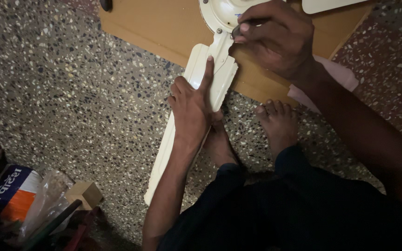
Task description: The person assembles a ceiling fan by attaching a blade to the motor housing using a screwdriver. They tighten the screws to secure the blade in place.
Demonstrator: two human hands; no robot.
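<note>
Fan blade (182,125), cream, lying on speckled floor (70,83), root end up on board (164,28), under left hand (192,106). Left hand flat and open, forefinger stretched along blade's bracket, pressing down; gripping nothing. Right hand (275,37) just beyond left, closed round small dark tool (237,30), tip set at joint between bracket and fan hub (219,14). Kind of tool too hidden to tell. One screw (219,30) visible at hub rim, just left of tool. Blade apparently joined to hub at this stage; whether being fastened or loosened not clear, nor how many screws remain. Second blade (331,4) showing past right hand at top edge. Bare feet (275,123) planted close behind both hands, pink cloth (340,76) beside right wrist. Well off to left, near lower corner: wooden block (85,193), plastic bags (47,204), packet (10,190).
</note>
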